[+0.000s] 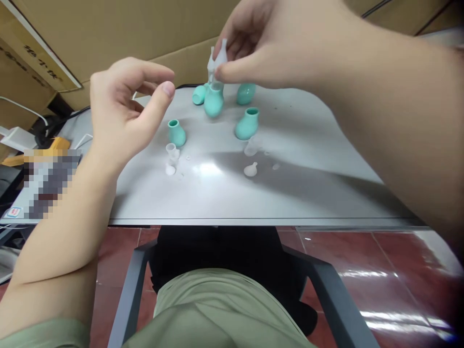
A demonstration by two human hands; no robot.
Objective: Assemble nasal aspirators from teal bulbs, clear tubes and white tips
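Note:
My right hand (253,48) pinches a translucent pointed nozzle piece (221,55) at the back of the table, and a teal bulb (213,102) hangs just below it, seemingly joined to it. My left hand (132,104) is raised over the left side, thumb and fingers apart, holding nothing. Below it stands a teal bulb (177,134), with a small clear cup (171,151) and a white cap (170,169) in front. To the right are another teal bulb (247,124), a clear cup (252,146) and a white piece (251,169).
More teal bulbs (245,94) lie at the back of the grey table (217,203), near a cardboard wall (145,29). Small clear discs are scattered in front. Cables and a yellow object (60,145) sit at the left. Chair armrests flank my lap.

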